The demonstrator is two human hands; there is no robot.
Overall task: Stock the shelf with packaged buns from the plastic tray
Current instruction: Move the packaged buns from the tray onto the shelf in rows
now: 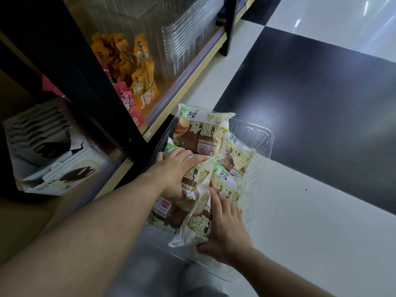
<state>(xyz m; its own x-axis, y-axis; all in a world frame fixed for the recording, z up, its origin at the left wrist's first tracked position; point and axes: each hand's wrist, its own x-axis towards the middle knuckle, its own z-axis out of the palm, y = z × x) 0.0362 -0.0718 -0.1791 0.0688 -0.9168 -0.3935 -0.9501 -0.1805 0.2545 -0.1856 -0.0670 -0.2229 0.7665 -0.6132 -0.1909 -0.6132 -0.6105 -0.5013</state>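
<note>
A clear plastic tray [260,142] lies on the floor beside the shelf, holding several green-and-white bun packs. My left hand [175,170] grips one tilted bun pack [198,202] from the left side, fingers over its top. My right hand [225,228] holds the same pack's lower right edge. Another bun pack [201,131] lies flat at the tray's far end, and two more bun packs [235,159] sit along the right side. The low shelf [171,99] with a wooden edge runs to the left of the tray.
Orange and pink snack pouches [137,76] stand on the low shelf, with stacked clear trays [184,41] behind them. A black shelf post [92,82] rises at left. A white carton [55,157] sits on the neighbouring shelf bay. The floor is white and black tiles [321,103].
</note>
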